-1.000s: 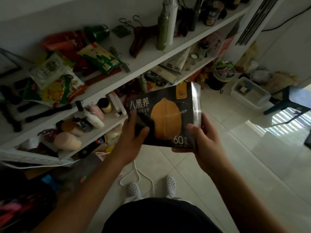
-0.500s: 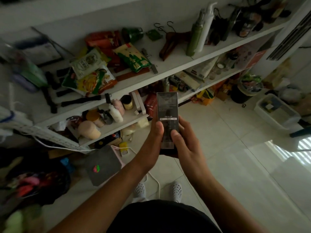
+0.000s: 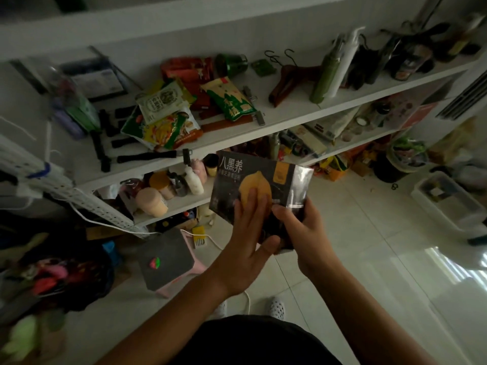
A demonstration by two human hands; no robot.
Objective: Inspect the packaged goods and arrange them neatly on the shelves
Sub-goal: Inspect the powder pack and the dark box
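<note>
Black box [image 3: 253, 180]: in my hands, in front of the shelving and above the floor, front face towards me; not yet on any shelf.
Left hand [image 3: 246, 233]: fingers spread flat and pressed on the front face, over the yellow-orange picture; thumb out to the side, below the box.
Right hand [image 3: 303, 225]: wrapped around the lower right corner, clamping the glossy side panel; this hand carries the weight.
Box lettering: large pale characters "八黑养" at top left; a small orange badge at top right and finer print below the title, both too small to read.
Step in hand: inspection, as I judge it; placement has not begun.
Upper shelf [image 3: 290, 114]: snack bags [image 3: 168, 119] lie overlapped and askew, a green-and-yellow bag [image 3: 229, 101] beside them; their print is unreadable. Hangers [image 3: 290, 77] and a green bottle [image 3: 325, 75] stand further right.
Lower shelf [image 3: 181, 206]: jars and bottles crowded together.
Remaining: most of the job, in my judgement. This box needs a slot and the bags need straightening.
</note>
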